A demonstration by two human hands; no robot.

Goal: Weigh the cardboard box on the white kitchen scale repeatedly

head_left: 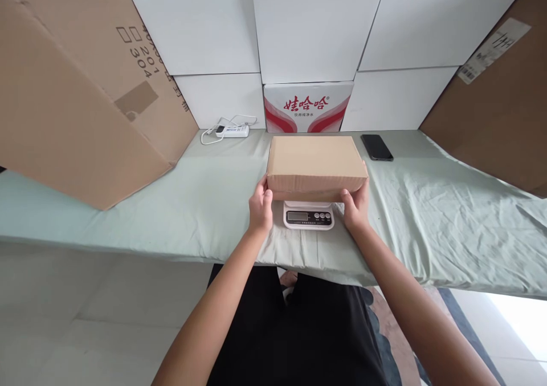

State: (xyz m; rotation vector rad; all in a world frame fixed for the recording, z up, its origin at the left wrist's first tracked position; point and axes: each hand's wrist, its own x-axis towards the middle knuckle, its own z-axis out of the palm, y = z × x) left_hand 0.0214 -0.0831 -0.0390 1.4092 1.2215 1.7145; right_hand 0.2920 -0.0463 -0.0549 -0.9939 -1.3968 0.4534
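A closed brown cardboard box [317, 157] is between my two hands, over a white digital kitchen scale [308, 216]. My left hand [260, 208] grips the box's near left corner, thumb at the front. At the opposite end, my right hand [357, 203] is closed around the near right corner, its thumb on the front face. The box hides the scale's platform, so I cannot tell whether it rests there. Only the scale's front panel shows, with a blank-looking display and several buttons.
Pale green cloth [222, 203] covers the table. A black phone [376, 147] lies at the back right, a white power strip with a cable [233, 130] at the back left. Large cartons stand at the left [85, 101] and right [496, 106]; white boxes [316, 32] wall the back.
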